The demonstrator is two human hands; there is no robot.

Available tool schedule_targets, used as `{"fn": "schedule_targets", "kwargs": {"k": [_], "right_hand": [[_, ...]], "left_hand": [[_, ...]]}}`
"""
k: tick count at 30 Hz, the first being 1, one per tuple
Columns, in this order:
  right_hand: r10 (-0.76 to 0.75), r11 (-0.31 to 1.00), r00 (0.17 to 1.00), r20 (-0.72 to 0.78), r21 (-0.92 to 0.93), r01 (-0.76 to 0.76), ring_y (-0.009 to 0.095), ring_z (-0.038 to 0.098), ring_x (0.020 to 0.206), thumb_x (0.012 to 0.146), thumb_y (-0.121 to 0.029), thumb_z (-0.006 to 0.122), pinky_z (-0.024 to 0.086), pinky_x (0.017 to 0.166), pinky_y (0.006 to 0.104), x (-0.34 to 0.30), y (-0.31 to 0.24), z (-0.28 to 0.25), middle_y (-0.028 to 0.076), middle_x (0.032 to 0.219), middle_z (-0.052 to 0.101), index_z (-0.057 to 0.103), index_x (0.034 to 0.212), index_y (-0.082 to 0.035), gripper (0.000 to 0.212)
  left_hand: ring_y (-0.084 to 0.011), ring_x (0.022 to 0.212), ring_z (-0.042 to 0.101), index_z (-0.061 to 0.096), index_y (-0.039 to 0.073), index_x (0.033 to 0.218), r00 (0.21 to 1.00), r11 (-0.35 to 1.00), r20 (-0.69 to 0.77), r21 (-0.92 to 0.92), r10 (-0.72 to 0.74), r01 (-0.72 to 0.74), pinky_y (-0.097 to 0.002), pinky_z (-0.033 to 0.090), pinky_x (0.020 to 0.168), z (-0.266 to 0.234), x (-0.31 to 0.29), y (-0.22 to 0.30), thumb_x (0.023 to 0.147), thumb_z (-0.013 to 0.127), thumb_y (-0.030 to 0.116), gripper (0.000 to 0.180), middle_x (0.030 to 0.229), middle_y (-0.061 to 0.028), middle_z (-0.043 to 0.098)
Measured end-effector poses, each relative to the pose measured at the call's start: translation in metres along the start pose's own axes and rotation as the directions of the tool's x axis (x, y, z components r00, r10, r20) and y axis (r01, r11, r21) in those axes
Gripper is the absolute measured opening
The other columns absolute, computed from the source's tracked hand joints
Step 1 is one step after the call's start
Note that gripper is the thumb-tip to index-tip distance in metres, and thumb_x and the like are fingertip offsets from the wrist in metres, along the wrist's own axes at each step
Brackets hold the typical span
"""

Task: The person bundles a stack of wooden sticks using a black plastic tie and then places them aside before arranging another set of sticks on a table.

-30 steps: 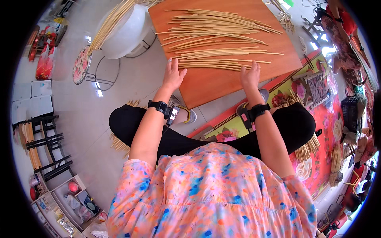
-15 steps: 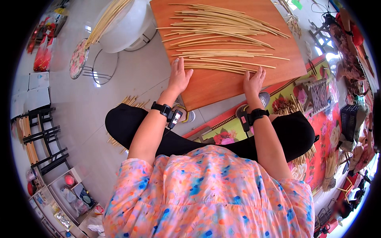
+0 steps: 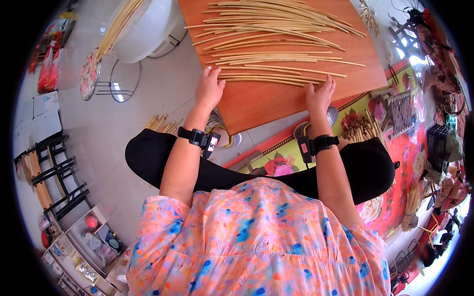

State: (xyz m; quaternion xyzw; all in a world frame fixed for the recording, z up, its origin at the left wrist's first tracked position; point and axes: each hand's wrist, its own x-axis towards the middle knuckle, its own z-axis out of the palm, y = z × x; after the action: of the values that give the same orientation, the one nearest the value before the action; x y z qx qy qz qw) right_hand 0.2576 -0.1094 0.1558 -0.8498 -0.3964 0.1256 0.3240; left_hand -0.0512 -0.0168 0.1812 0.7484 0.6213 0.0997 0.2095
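Note:
Thin pale wooden sticks (image 3: 276, 27), many of them slightly bent, lie side by side on a brown wooden table (image 3: 266, 103). A few nearer sticks (image 3: 261, 78) form a looser row close to the table's front edge. My left hand (image 3: 209, 90) is at the left ends of this row, its thumb and fingers apart around the tips. Over the right ends rests my right hand (image 3: 320, 96), fingers spread and touching or nearly touching the sticks. Neither hand has a stick lifted. Both wrists wear black straps with small devices.
At the far left, a bundle of sticks (image 3: 118, 27) leans by a white tub (image 3: 145, 34) and a round flowered stool (image 3: 89, 74). More sticks (image 3: 163, 123) lie beside my left knee. A flowered mat (image 3: 395, 163) covers the floor at right, with a dark crate (image 3: 437, 145) beyond.
The view has shifted slightly, with the table a little higher in it. My left hand has moved slightly left at the stick ends; my right hand stays by the right ends, its fingers more spread.

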Motion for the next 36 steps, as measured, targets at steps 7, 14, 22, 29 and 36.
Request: {"fn": "schedule_targets", "kwargs": {"k": [7,14,22,29,36], "right_hand": [[0.001,0.999,1.0,-0.023,-0.039,-0.002,0.042,0.023,0.133,0.077,-0.017,0.065,0.027,0.107,0.0418,0.002,-0.008,0.001,0.03,0.139,0.026,0.032,0.134,0.003,0.069],[0.061,0.988,0.993,-0.098,-0.137,-0.074,0.035,0.045,0.11,0.074,-0.017,0.065,0.038,0.095,0.0409,-0.007,-0.03,-0.004,0.019,0.113,0.05,0.051,0.113,-0.002,0.044],[-0.166,0.952,0.982,0.094,-0.244,0.184,0.03,0.055,0.092,0.076,-0.018,0.066,0.046,0.08,0.0395,-0.029,-0.046,0.009,0.009,0.097,0.059,0.063,0.088,-0.011,0.014],[-0.099,0.978,0.988,0.122,-0.171,0.119,0.029,0.056,0.088,0.077,-0.018,0.065,0.048,0.073,0.0398,-0.027,-0.037,0.013,0.007,0.092,0.057,0.063,0.086,-0.014,0.01],[-0.115,0.972,0.987,0.113,-0.191,0.135,0.03,0.057,0.088,0.077,-0.018,0.065,0.048,0.072,0.0397,-0.024,-0.034,0.015,0.008,0.092,0.057,0.062,0.084,-0.014,0.009]], "left_hand": [[-0.0293,0.102,0.054,0.065,0.008,0.1,0.977,0.982,-0.13,0.104,0.171,-0.158,-0.0389,0.047,0.085,-0.004,0.005,-0.002,0.073,0.068,0.009,0.027,0.107,-0.0107,0.056],[-0.0287,0.098,0.054,0.065,0.008,0.091,0.98,0.989,-0.146,0.089,0.131,-0.119,-0.0375,0.046,0.082,-0.015,0.012,0.001,0.073,0.068,0.008,0.018,0.1,-0.0079,0.057],[-0.0275,0.082,0.057,0.063,0.008,0.076,0.951,0.957,-0.109,0.056,0.29,-0.286,-0.039,0.047,0.069,-0.012,0.006,0.018,0.07,0.07,0.008,0.009,0.079,-0.0057,0.058],[-0.026,0.082,0.056,0.063,0.009,0.076,0.943,0.951,-0.125,0.061,0.308,-0.303,-0.0383,0.046,0.069,0.0,0.006,0.013,0.07,0.071,0.009,0.01,0.078,-0.0046,0.057],[-0.0261,0.081,0.056,0.064,0.009,0.077,0.935,0.947,-0.156,0.09,0.319,-0.309,-0.0377,0.047,0.07,0.003,0.006,0.013,0.071,0.07,0.01,0.009,0.079,-0.0044,0.058]]}}
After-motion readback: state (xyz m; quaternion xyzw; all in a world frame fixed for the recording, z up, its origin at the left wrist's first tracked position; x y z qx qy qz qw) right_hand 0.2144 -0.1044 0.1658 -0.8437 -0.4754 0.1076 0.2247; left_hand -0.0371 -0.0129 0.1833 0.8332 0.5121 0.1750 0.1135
